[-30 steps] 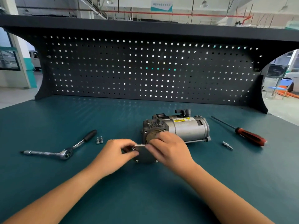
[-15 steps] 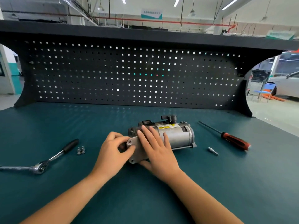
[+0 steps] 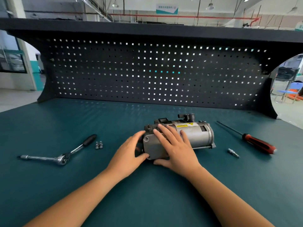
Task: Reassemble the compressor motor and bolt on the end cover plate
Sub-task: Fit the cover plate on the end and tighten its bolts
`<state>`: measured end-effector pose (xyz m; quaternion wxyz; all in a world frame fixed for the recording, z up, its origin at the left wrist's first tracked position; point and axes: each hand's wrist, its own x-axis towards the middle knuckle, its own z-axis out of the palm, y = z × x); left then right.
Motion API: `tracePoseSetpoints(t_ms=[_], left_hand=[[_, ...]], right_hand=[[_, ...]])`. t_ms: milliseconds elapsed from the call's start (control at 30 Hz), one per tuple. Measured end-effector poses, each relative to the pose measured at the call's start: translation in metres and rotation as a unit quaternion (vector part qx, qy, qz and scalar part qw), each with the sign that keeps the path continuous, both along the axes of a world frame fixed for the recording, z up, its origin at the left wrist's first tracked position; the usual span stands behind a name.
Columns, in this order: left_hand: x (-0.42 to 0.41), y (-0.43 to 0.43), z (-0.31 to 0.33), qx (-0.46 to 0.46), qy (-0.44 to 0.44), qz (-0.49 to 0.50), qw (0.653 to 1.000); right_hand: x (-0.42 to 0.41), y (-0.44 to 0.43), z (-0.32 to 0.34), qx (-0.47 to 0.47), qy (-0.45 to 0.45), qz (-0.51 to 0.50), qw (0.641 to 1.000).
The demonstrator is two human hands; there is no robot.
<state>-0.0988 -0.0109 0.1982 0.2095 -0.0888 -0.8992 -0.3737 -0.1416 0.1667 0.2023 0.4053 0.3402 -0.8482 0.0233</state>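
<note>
The end cover plate [image 3: 153, 149] is set against the left end of the compressor motor [image 3: 196, 135], which lies on its side in the middle of the worktop [image 3: 150, 202]. I judge it is not bolted yet, because two bolts [image 3: 99, 145] lie beside the ratchet [image 3: 63, 159] at the left. The left grip [image 3: 129, 151] holds the plate's edge between thumb and fingers, and the right grip [image 3: 176, 149] presses flat with straight fingers on this plain grey plate.
</note>
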Motion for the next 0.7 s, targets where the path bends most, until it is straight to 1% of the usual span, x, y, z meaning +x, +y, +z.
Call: tracePoseSetpoints(t_ms=[167,333,700], left_hand=[[-0.002,-0.002,-0.003,0.048,-0.007,-0.012,0.999],[-0.007,-0.005,0.000,0.106,-0.032,-0.038,0.993],[-0.021,-0.016,0.001,0.138,-0.067,-0.051,0.987]], right_hand=[[-0.002,0.005,0.001,0.028,0.013,0.013,0.999],[-0.003,0.004,0.004,0.021,0.023,0.018,0.999],[-0.006,-0.011,0.002,-0.012,0.035,-0.012,0.999]])
